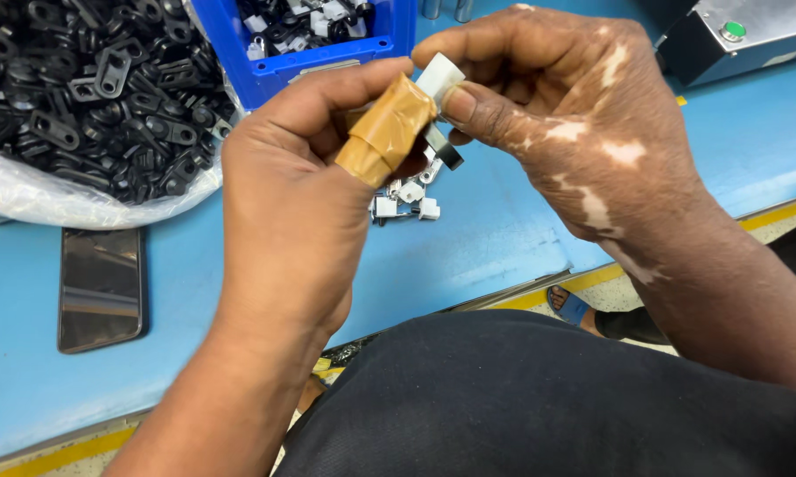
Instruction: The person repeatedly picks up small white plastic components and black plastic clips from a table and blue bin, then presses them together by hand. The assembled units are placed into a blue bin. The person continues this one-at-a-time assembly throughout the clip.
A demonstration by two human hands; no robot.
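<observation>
White plastic piece [437,78], small and blocky, is pinched between the thumb and forefinger of the right hand [574,132] and held against a small dark part with a metal edge [445,152], which is gripped in the closed fingers of the left hand [301,203]. Brown tape [384,131] is wound around the left thumb. The two parts are held touching above the blue table [468,256], but whether they are fully seated together cannot be told, since the joint is hidden by the fingers; the fitting is judged to be under way rather than finished.

Just below the white plastic piece, a small cluster of white-and-metal pieces [405,199] is seen lying on the table. Above and to its left, a blue bin [327,66] with mixed black and white parts is placed. Further left, a clear bag of black plastic brackets [98,88] is heaped, so much stock is judged to be left. Well below-left, a dark phone [102,287] lies flat.
</observation>
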